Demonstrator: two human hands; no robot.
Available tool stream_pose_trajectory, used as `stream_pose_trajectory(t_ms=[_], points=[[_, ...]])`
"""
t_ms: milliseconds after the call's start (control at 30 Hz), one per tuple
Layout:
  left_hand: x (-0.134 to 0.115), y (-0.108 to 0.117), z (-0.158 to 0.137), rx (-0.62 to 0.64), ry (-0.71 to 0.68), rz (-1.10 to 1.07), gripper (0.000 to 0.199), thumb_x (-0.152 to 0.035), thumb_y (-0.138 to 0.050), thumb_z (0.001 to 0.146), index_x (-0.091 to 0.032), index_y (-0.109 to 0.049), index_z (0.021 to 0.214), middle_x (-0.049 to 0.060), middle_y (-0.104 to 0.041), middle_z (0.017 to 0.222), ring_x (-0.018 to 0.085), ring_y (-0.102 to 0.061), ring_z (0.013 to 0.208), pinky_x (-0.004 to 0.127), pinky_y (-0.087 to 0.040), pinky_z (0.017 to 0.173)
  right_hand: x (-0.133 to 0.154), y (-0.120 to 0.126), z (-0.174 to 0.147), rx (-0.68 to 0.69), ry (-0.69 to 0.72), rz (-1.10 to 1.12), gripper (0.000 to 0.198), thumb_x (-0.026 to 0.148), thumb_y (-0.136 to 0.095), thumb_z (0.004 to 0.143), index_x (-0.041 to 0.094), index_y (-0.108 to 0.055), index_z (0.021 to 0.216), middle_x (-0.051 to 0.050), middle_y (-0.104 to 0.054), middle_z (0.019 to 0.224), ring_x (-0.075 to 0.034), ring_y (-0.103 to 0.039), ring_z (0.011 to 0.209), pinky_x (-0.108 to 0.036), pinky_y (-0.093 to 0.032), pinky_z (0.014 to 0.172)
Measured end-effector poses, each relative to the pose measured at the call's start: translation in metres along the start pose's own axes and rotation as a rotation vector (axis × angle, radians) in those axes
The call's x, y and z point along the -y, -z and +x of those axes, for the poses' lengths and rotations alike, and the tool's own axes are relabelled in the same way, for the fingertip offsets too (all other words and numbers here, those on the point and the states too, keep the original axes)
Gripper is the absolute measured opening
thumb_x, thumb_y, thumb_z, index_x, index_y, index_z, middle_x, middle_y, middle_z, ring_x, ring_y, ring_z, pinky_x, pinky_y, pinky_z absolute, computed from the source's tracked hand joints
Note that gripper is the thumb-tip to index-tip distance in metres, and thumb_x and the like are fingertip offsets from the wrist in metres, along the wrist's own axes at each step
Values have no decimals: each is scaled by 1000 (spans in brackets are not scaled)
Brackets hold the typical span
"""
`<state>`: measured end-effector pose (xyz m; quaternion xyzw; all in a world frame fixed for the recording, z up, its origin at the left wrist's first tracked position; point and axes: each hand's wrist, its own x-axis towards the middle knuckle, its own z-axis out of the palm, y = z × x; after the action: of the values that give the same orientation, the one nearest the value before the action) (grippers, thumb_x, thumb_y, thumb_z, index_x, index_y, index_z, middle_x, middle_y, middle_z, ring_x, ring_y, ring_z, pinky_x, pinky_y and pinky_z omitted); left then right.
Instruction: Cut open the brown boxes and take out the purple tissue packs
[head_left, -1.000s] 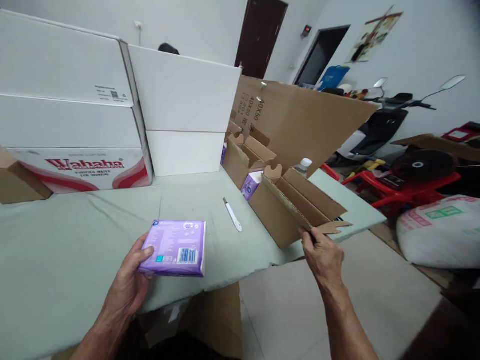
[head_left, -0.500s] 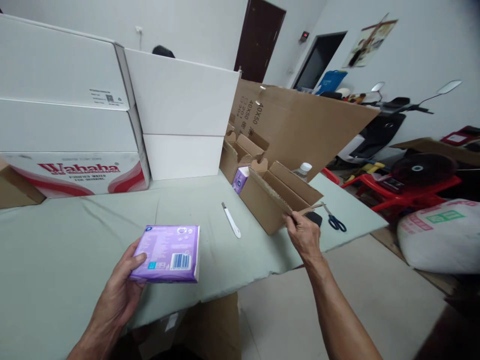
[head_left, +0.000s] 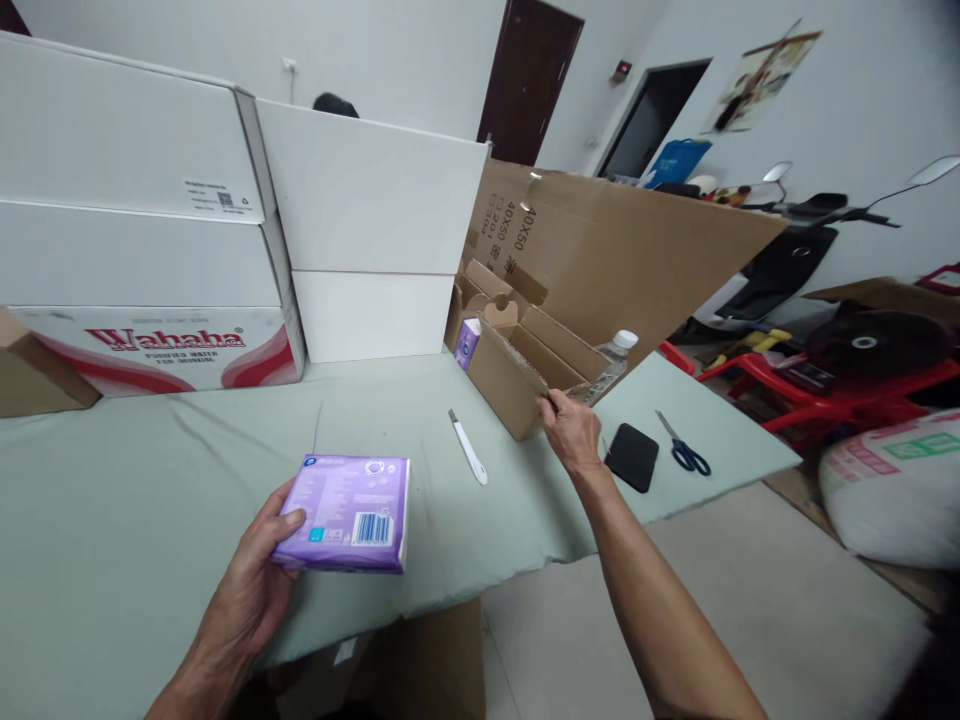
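My left hand (head_left: pixel 259 560) grips a purple tissue pack (head_left: pixel 345 512) by its left side, thumb on top, with the barcode face up above the table. My right hand (head_left: pixel 571 430) is closed on the near edge of an open cardboard box (head_left: pixel 506 378) at the right of the table; its fingertips are partly hidden. Behind that box's far end, another purple pack (head_left: pixel 467 343) stands against it. A white utility knife (head_left: pixel 469 447) lies on the table between my hands. Right of my right hand lie a flat black object (head_left: pixel 632 457) and dark-handled scissors (head_left: pixel 684 448).
White boxes (head_left: pixel 375 190) and a Wahaba-like printed water carton (head_left: pixel 165 345) wall off the table's back. A tall cardboard sheet (head_left: pixel 622 240) stands behind the open box, with a clear bottle (head_left: pixel 616 362) beside it. The table's front edge (head_left: pixel 525 570) drops to the floor.
The open box has moved back and left with my right hand, uncovering more of the bottle and the flat black object. My left hand keeps the tissue pack nearly in place.
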<state>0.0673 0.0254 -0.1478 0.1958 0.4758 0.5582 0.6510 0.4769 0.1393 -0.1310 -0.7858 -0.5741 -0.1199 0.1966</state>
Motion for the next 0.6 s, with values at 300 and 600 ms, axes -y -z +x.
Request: stream_pose_trajectory(t_ms=[300, 600], points=[[7, 1, -4, 22, 44, 20, 73, -41, -93, 59, -17, -72, 125, 6, -78, 107, 24, -71, 88, 26, -54, 66, 31, -8, 9, 22, -33, -65, 27, 31, -52, 102, 19, -76, 105, -12, -76, 92, -20, -60, 75, -32, -21, 63], [7, 6, -8, 22, 44, 29, 77, -42, -91, 59, -17, -70, 129, 7, -78, 108, 29, -73, 95, 28, -54, 68, 22, 0, 10, 45, -44, -50, 27, 29, -52, 102, 19, -77, 107, -12, -78, 96, -22, -63, 78, -31, -27, 65]])
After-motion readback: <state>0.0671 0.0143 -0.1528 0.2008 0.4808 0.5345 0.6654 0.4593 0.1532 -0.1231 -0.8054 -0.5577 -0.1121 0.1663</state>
